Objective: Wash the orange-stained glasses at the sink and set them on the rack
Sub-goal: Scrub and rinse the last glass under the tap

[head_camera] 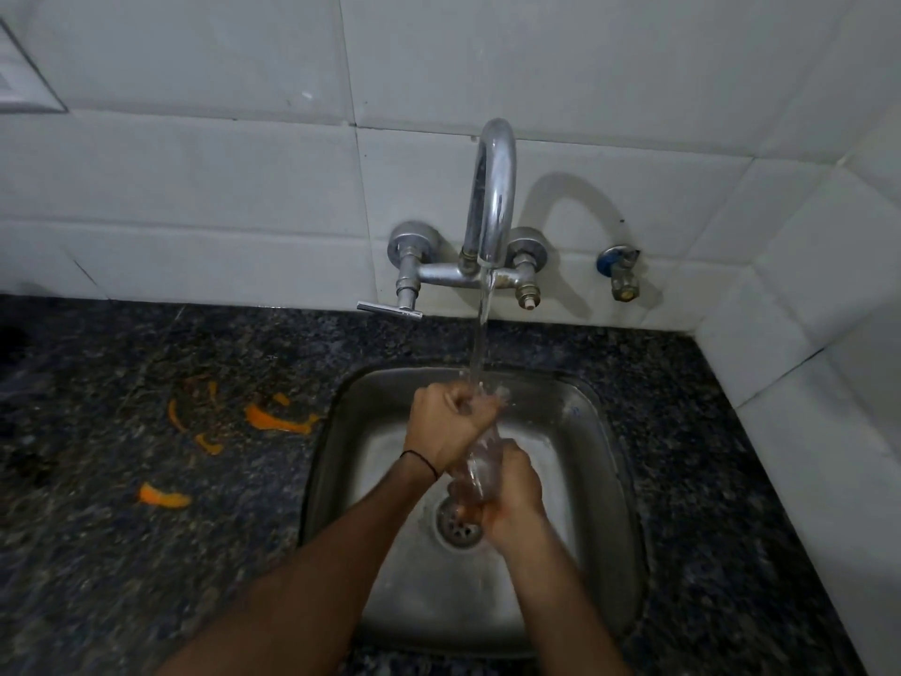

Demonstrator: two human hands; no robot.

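Glass [480, 461] held tilted over sink [604, 431] under running tap [492, 187]; right hand [512, 500] fingers clamped on its base, left hand [446, 422] closed at its rim. Risk: wet glass slipping, striking steel basin; splashing onto desk [146, 480]

Two hands were over the sink — the left [446, 424] and the right [512, 500] — with one glass [480, 461] between them. There was one sink [599, 431], one tap [492, 197], one valve [619, 273], and four or five orange smears [278, 422] on one counter [97, 553].
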